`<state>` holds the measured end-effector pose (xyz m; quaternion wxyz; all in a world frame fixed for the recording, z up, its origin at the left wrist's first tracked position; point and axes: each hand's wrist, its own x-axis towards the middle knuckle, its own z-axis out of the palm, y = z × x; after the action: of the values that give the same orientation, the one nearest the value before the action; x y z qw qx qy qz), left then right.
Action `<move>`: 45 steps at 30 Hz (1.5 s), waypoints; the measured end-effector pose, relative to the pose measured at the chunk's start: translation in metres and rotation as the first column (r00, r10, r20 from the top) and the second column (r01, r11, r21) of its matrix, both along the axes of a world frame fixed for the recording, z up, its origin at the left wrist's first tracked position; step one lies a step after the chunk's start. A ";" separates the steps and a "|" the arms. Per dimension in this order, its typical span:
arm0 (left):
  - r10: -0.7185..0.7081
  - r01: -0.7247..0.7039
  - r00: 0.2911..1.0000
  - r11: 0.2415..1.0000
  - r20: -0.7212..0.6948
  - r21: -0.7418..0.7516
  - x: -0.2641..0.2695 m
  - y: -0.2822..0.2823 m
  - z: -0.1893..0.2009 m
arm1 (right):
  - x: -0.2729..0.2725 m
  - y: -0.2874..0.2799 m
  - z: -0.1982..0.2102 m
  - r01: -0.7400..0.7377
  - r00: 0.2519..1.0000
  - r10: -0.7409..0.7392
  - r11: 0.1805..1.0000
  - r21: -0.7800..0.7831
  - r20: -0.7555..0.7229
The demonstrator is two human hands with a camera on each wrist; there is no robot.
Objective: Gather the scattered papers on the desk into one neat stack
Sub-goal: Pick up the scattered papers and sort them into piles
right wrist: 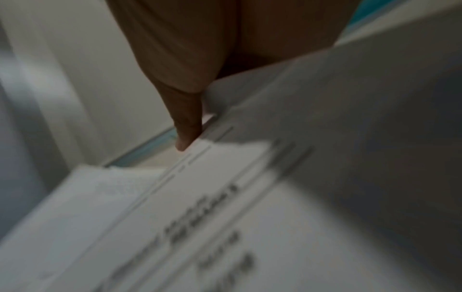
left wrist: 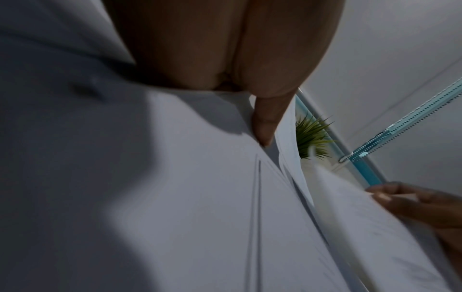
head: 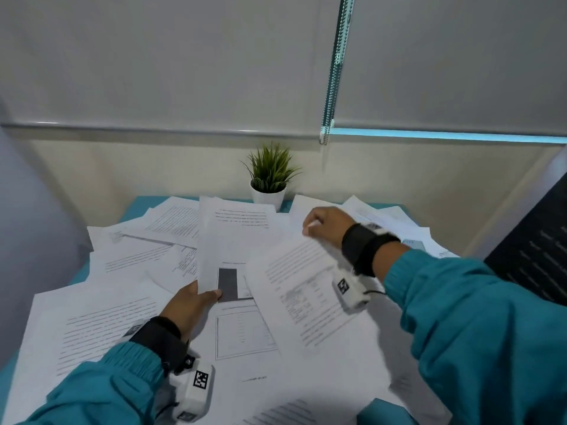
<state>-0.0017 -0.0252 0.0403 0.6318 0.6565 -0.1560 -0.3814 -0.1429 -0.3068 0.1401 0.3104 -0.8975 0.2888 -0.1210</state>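
Observation:
Many white printed papers (head: 101, 314) lie scattered and overlapping on a teal desk (head: 135, 207). My left hand (head: 196, 299) pinches the near edge of a tall sheet with a dark bar chart (head: 227, 240), lifted off the pile; the left wrist view shows my thumb (left wrist: 265, 126) pressed on that sheet (left wrist: 200, 197). My right hand (head: 322, 222) grips the far corner of a sheet with text and a table (head: 303, 289), raised and tilted at the right. The right wrist view, blurred, shows a finger (right wrist: 186, 122) on this paper (right wrist: 225, 217).
A small green plant in a white pot (head: 268, 191) stands at the desk's back edge against the wall. A dark panel (head: 540, 250) rises at the right. Roller blinds with a bead chain (head: 334, 69) hang behind.

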 end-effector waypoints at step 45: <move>-0.006 0.002 0.997 0.999 0.074 0.049 0.005 0.001 -0.006 | -0.058 0.037 -0.060 0.388 0.827 -0.506 0.829 0.403 0.245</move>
<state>0.0036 -0.0242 0.0340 0.6086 0.6851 -0.1713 -0.3618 -0.2007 -0.2694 0.0798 0.4660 -0.7016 0.4520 -0.2938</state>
